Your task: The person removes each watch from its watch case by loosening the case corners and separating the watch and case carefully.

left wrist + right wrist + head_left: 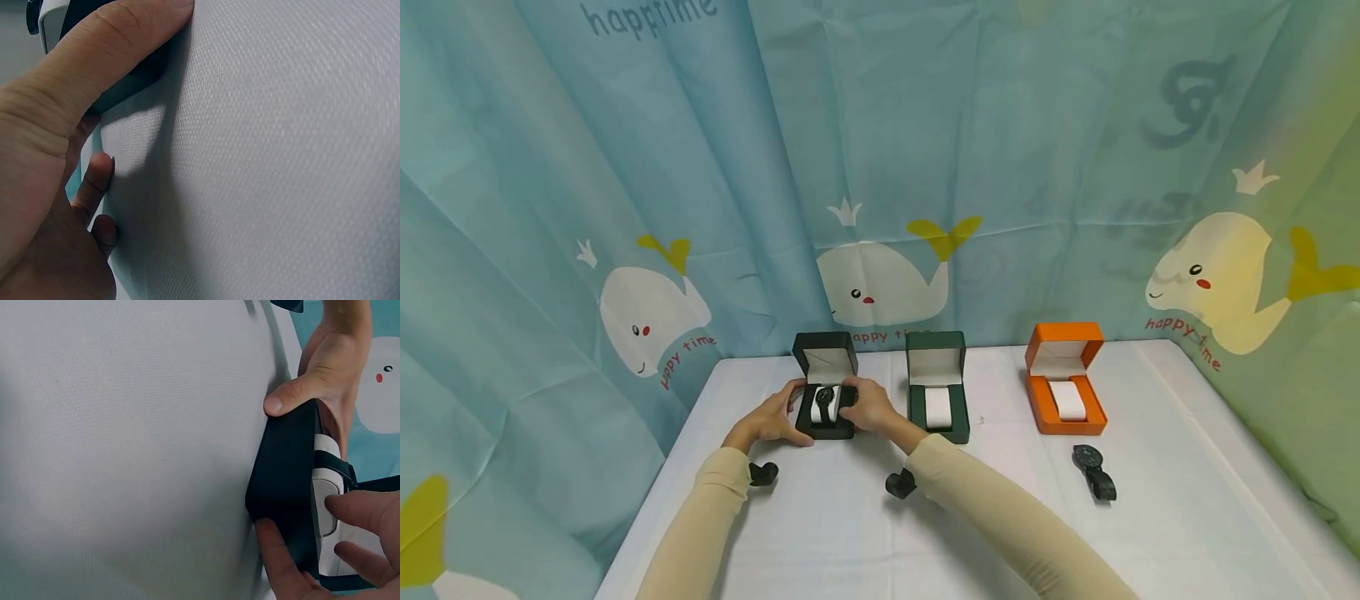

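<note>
A black watch on a white cushion [815, 408] sits inside an open dark watch box [281, 462] at the table's left. My left hand [773, 417] holds this box at its left side, thumb at the front corner and fingers behind. From the right, my right hand [871, 406] reaches over the box. In the right wrist view one fingertip [334, 503] touches the cushion beside the watch strap, while another finger lies against the box's outer wall. The left wrist view shows my left thumb [119, 44] along the box; most of the box is out of that view.
A green watch box [958, 429] with a bare white cushion stands open right of the hands. Further right is an open orange watch box [1071, 427], also with a bare cushion. In front of it lies another black watch [1090, 468]. A whale-print curtain [880, 167] hangs behind the table.
</note>
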A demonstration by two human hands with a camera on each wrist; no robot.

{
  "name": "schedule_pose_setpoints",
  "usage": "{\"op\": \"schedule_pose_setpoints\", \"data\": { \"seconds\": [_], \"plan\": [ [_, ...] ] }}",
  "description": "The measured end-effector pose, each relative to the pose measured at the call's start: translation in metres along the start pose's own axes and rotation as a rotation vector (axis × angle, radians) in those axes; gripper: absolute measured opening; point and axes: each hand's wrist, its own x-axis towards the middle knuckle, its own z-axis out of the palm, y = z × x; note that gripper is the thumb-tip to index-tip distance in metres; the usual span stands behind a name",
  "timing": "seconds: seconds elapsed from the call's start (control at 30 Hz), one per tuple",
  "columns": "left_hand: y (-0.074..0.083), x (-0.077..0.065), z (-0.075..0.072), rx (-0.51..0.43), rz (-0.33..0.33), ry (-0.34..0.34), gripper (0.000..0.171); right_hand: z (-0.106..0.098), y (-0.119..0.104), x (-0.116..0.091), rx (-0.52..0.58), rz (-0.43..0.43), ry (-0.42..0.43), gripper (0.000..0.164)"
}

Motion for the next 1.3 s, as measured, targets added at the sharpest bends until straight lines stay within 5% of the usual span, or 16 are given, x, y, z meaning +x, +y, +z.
{"op": "schedule_pose_setpoints", "data": {
  "seconds": [0.27, 1.3],
  "plan": [
    [0.0007, 0.0012, 0.0005, -0.003, 0.0, 0.001, 0.118, 0.0054, 0.0018, 0.0042, -0.167, -0.028, 0.056, 0.053],
    [0.0047, -0.0039, 0.0, 0.036, -0.038, -0.008, 0.118, 0.0035, 0.0053, 0.0026, -0.146, -0.046, 0.027, 0.049]
  ]
}}
